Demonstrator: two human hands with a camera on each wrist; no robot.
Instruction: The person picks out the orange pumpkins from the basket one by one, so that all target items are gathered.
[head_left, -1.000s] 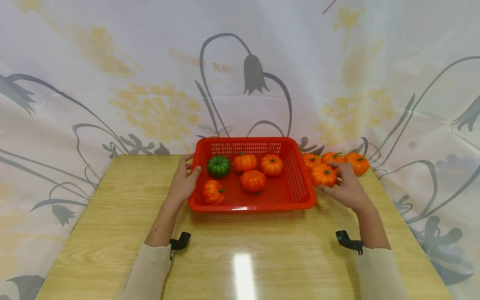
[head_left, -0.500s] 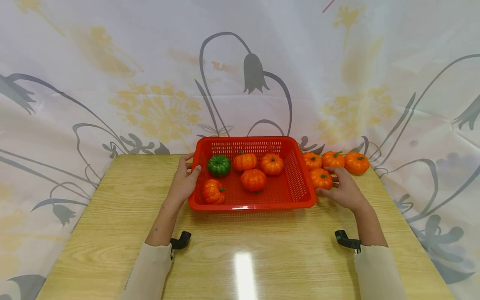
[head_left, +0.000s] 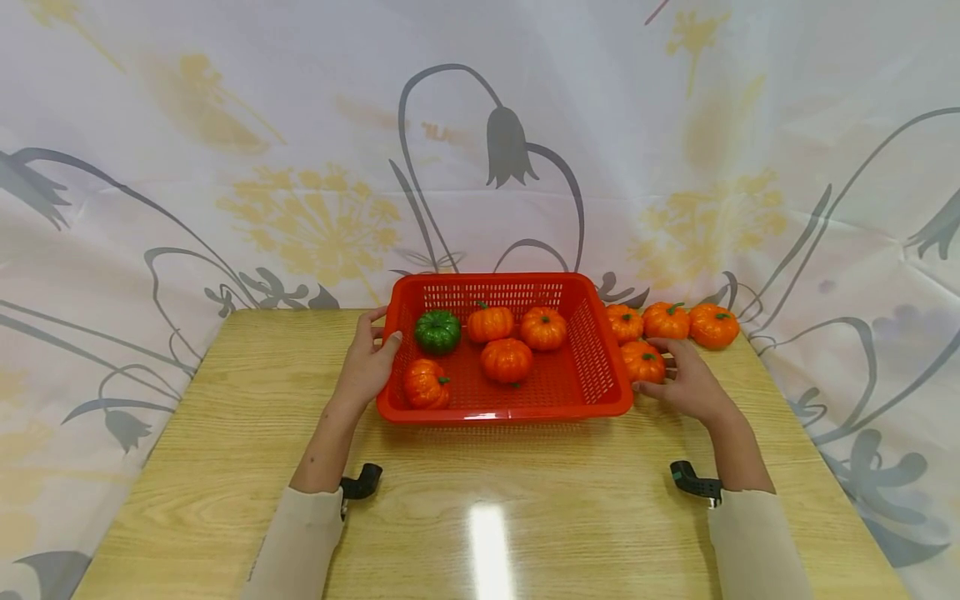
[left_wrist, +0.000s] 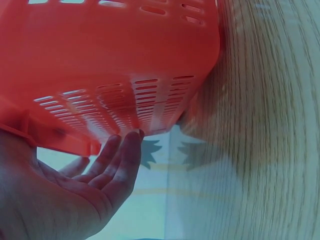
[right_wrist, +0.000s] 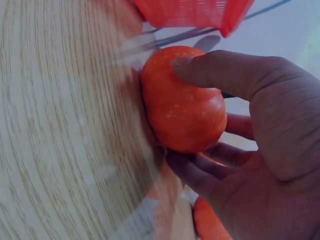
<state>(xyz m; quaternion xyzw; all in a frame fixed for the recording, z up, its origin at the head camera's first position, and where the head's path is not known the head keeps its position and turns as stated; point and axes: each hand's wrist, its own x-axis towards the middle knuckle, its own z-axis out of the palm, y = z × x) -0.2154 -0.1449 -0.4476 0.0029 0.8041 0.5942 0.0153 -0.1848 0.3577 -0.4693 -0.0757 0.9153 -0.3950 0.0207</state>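
Note:
My left hand [head_left: 367, 358] holds the left rim of a red plastic basket [head_left: 517, 414], thumb over the rim. In the left wrist view, the fingers [left_wrist: 122, 162] lie outside the basket's slotted wall [left_wrist: 100, 50]. A small orange pumpkin [head_left: 641, 360] stands on the table just right of the basket. My right hand [head_left: 693, 379] grips this pumpkin, its thumb pressed on it and the other fingers around the far side, as the right wrist view shows. Inside the basket sit a green pumpkin [head_left: 438, 332] and several orange pumpkins [head_left: 506, 361].
Behind the gripped pumpkin, more orange pumpkins [head_left: 666, 320] stand in a row along the back right of the wooden table [head_left: 585, 517]. A patterned cloth [head_left: 315, 125] hangs behind the table and at its sides.
My right hand has closed around the front orange pumpkin, which has shifted slightly left toward the basket. Over the last half second both are nearly still. The left hand and basket stay put.

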